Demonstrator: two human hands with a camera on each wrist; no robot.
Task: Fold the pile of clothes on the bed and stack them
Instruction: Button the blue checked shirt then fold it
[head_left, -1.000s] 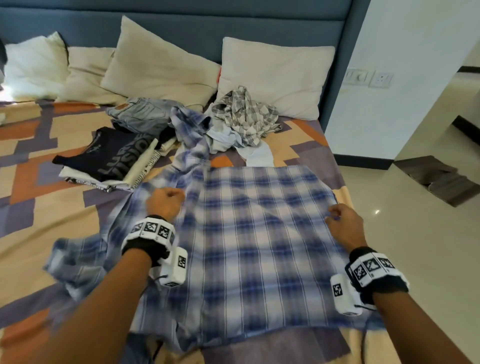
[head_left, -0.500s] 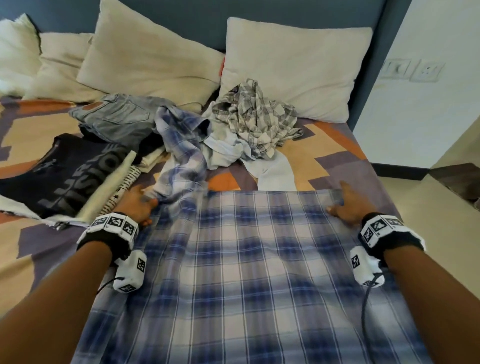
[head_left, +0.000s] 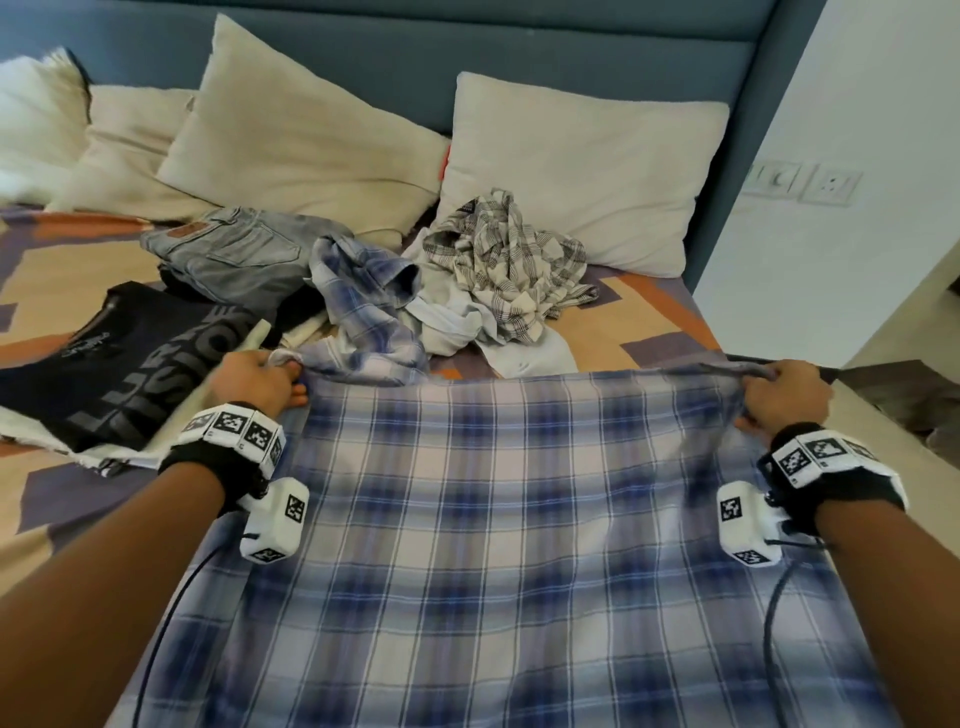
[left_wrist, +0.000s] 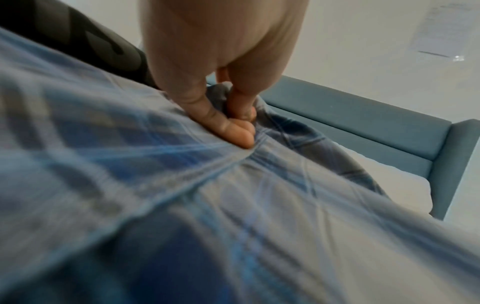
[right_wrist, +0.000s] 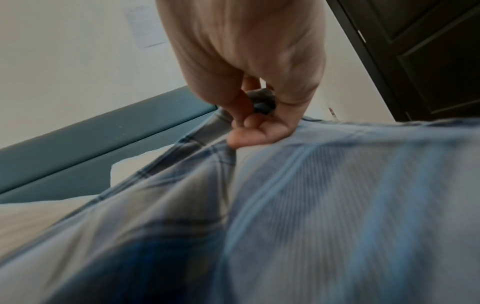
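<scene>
Pillows line the far headboard, and on the bed (head_left: 649, 306) both hands work: left hand (head_left: 258, 383) and right hand (head_left: 784, 396) pinch the blue plaid shirt (head_left: 498, 545), fingers clamped on its far corners. Folded stack (head_left: 119, 369) sits left; crumpled pile (head_left: 498, 265) waits beyond.

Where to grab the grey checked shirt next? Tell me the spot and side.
Take the grey checked shirt at its raised crumpled top, coming from above on the near side. It lies bunched against the pillow, so no flat edge shows, and both hands, left and right, now pinch the blue plaid shirt.
</scene>
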